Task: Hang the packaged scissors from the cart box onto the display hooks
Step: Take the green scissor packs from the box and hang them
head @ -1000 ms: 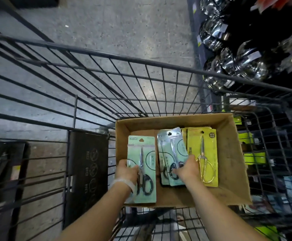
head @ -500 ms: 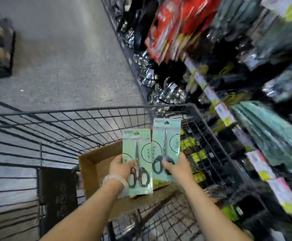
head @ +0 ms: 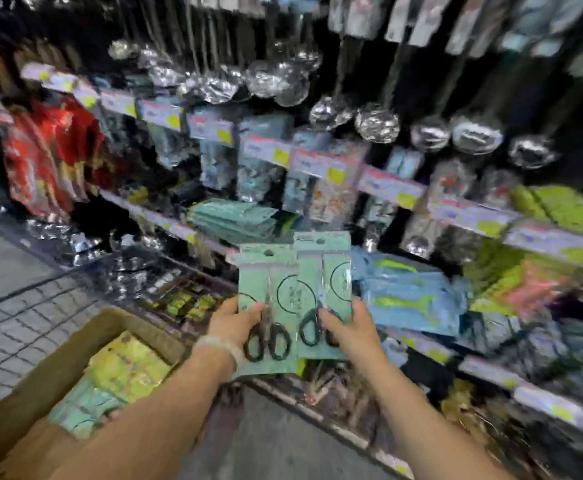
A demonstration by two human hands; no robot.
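My left hand grips a green card pack of black-handled scissors by its lower left edge. My right hand grips a second green scissors pack by its lower right side. Both packs are upright, side by side, raised in front of the display shelves. A bunch of matching green packs hangs on the display just above and left of them. The cardboard cart box sits at lower left with yellow and green packs inside. The frame is blurred and the hooks cannot be made out.
The wire cart stands at left beside the shelves. Price-tag rails run across the display. Metal ladles hang higher up, red packs at left, blue packs and yellow-green packs at right.
Both hands lifted the two scissors packs out of the box and carried them up and right toward the shelves. My view swung from the cart to the display.
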